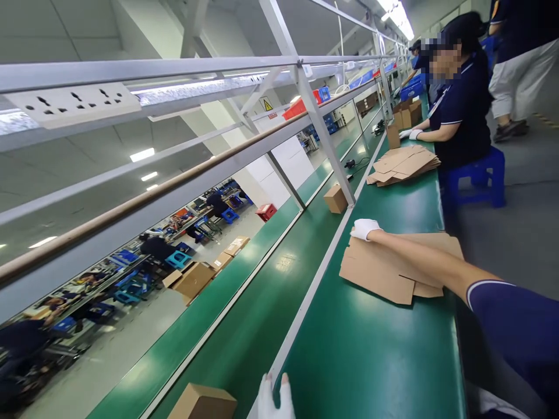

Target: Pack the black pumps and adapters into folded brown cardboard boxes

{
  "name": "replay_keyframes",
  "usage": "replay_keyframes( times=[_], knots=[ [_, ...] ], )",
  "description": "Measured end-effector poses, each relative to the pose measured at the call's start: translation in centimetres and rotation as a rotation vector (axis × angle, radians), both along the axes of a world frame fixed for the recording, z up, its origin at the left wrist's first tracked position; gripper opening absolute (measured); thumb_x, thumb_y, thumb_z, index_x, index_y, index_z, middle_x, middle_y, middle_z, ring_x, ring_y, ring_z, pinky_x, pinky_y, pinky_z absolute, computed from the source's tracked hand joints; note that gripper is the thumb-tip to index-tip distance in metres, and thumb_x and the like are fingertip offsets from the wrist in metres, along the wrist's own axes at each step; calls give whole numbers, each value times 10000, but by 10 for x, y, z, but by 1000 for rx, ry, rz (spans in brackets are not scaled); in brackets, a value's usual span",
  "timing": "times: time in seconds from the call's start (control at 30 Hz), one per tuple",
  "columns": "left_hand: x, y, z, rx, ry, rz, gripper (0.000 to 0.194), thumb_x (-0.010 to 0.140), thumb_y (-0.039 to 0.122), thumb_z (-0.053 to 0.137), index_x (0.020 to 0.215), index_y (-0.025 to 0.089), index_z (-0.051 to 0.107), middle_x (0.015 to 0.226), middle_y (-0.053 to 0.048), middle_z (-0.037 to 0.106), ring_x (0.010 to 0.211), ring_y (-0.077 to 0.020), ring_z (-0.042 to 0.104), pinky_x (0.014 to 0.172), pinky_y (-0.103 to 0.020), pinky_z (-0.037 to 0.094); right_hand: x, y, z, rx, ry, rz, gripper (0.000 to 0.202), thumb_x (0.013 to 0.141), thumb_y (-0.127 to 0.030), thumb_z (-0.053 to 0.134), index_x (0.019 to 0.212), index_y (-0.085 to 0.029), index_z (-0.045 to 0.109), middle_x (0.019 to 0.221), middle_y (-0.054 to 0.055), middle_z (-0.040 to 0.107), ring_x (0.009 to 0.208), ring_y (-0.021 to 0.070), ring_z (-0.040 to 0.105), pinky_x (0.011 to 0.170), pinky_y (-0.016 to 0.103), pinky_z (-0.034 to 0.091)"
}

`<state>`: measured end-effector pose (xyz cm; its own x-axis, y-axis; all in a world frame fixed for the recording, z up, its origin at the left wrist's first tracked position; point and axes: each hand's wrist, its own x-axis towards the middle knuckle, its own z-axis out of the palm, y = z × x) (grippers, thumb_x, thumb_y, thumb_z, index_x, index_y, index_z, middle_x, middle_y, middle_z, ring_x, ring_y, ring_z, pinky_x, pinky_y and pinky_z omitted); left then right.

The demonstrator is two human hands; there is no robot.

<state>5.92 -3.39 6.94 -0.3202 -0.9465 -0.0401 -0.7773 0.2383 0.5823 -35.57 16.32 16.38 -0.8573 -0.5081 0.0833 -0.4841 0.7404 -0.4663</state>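
My right hand [365, 228], in a white glove, rests at the far left edge of flat brown cardboard sheets [384, 265] on the green bench; its fingers are curled and what they grip is hidden. Low in the picture, my left hand [276, 398], gloved with bare fingertips, has thumb and fingers apart at the metal divider strip [301, 311]. It holds nothing. A closed brown box [203, 402] sits on the belt to its left, not touching it.
A smaller box [336, 199] stands farther along the belt [279, 262], beside a metal post [325, 137]. More flat cardboard [404, 164] lies ahead on the bench. A seated person [465, 105] in gloves works beyond it. A power strip [78, 105] hangs on the frame.
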Motion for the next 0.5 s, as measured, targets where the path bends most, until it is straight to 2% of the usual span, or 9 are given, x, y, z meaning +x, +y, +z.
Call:
replay_keyframes(
  times=[0.03, 0.1, 0.17, 0.23, 0.3, 0.37, 0.5],
  knots=[
    [-9, 15, 10, 112, 51, -4, 705, 742, 647, 365, 1245, 166, 478, 1397, -153, 454, 1310, -354, 396, 1109, -466, 315, 8, -3, 11, -34, -8, 53, 274, 918, -341, 520, 874, -91, 623, 884, 62, 627, 782, 141, 601, 699, 276, 475],
    [-25, 44, 31, 147, 216, 30, 665, 799, 642, 353, 1269, 188, 475, 1385, -142, 469, 1304, -356, 401, 1116, -520, 278, 32, -11, 33, -113, -27, 188, 270, 859, -349, 571, 798, -95, 634, 833, 62, 642, 748, 150, 608, 627, 234, 431],
    [-37, 68, 48, 236, 394, -20, 609, 840, 566, 385, 1286, 158, 460, 1356, -156, 497, 1255, -328, 469, 1088, -494, 346, 67, -15, 51, -197, -40, 333, 242, 805, -383, 613, 780, -143, 638, 809, 32, 659, 720, 147, 605, 571, 215, 402],
    [-43, 83, 58, 333, 518, -32, 624, 857, 520, 418, 1335, 120, 403, 1354, -172, 495, 1176, -302, 548, 1007, -444, 458, 112, -13, 62, -283, -43, 460, 231, 827, -407, 572, 830, -185, 636, 810, -5, 662, 712, 126, 596, 575, 203, 397],
    [-42, 90, 64, 346, 576, 17, 665, 852, 529, 453, 1361, 109, 370, 1374, -176, 474, 1116, -296, 588, 894, -408, 544, 159, -7, 65, -398, -32, 587, 223, 840, -392, 543, 833, -186, 626, 753, -7, 647, 674, 128, 582, 584, 216, 393],
    [-34, 89, 68, 294, 597, 83, 642, 833, 547, 492, 1308, 118, 443, 1355, -166, 495, 1072, -300, 607, 793, -384, 584, 201, 2, 62, -516, -5, 695, 197, 847, -348, 522, 862, -183, 628, 736, 1, 638, 647, 135, 574, 592, 232, 402],
    [-9, 78, 76, 313, 696, 109, 509, 819, 530, 522, 1115, 121, 589, 1119, -147, 651, 912, -279, 666, 695, -363, 596, 259, 11, 53, -820, 198, 904, 171, 872, -232, 432, 900, -188, 596, 791, 22, 627, 679, 136, 573, 643, 257, 449]
  ],
)
